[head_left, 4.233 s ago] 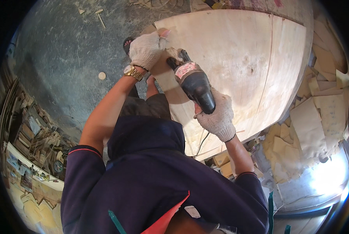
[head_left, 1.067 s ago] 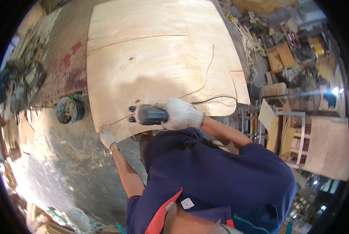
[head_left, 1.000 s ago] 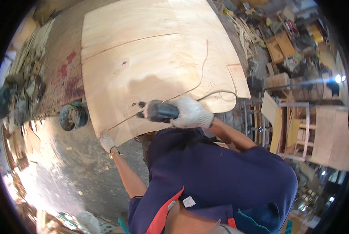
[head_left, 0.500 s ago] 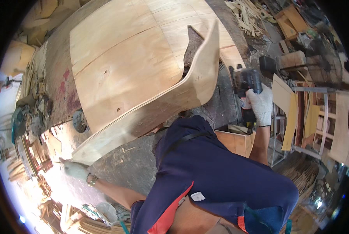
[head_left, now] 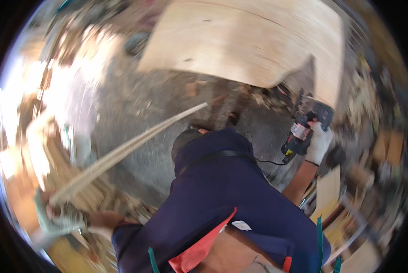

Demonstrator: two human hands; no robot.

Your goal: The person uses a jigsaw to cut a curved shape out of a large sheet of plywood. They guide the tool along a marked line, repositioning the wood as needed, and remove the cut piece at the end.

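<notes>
My left hand [head_left: 53,214], in a pale work glove, grips one end of a cut plywood piece [head_left: 131,150] at the lower left. Seen nearly edge-on, the piece slants up toward the middle as a long pale strip. My right hand [head_left: 320,139], in a white glove, is wrapped around the handle of a corded jigsaw [head_left: 304,129] with a dark body. The jigsaw is close to the near right part of a big plywood sheet [head_left: 240,41], just below a pointed notch in its edge. Whether the blade touches the sheet cannot be made out.
Wood scraps [head_left: 365,104] lie piled at the right. Pale boards [head_left: 328,191] lean by a metal frame [head_left: 354,214] at the lower right. A round dark tool [head_left: 137,43] sits left of the sheet. The jigsaw's black cord [head_left: 272,162] runs toward my body.
The curved plywood piece has swung away from the sheet to the lower left in my left hand. My right hand still holds the jigsaw. The view has turned and is blurred.
</notes>
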